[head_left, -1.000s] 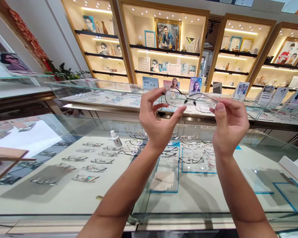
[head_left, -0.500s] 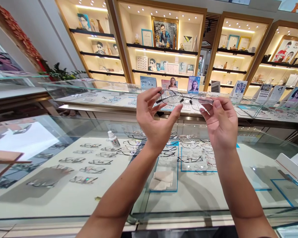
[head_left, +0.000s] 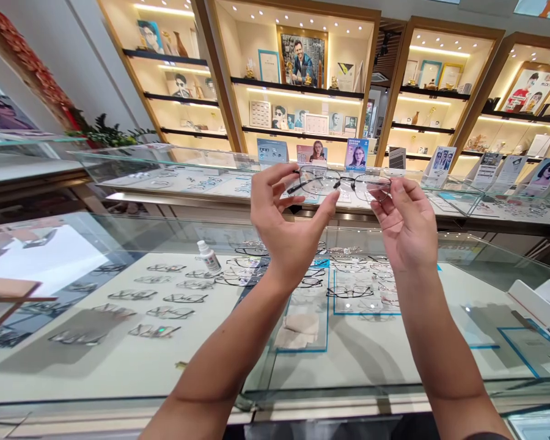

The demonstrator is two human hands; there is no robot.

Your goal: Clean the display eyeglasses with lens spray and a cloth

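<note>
A pair of thin dark-framed eyeglasses (head_left: 346, 183) is held up in the air above the glass counter. My left hand (head_left: 293, 223) holds its left end, with fingers curled at the hinge and the thumb near the nose bridge. At the other end, my right hand (head_left: 410, 223) pinches the frame's right corner between thumb and fingers. The lenses are clear, and the display shows through them. Below, a white bottle (head_left: 209, 258) and a folded beige cloth (head_left: 297, 331) rest on the counter.
Several eyeglasses (head_left: 170, 312) lie in rows on the glass counter (head_left: 201, 379). Another glass showcase (head_left: 187, 205) crosses behind it. Lit shelves (head_left: 297, 88) with pictures line the back wall. A white case (head_left: 534, 302) is at the right.
The eyeglasses have tilted slightly, with the right end a little lower and further left. My right hand has shifted slightly left. Both hands keep their hold.
</note>
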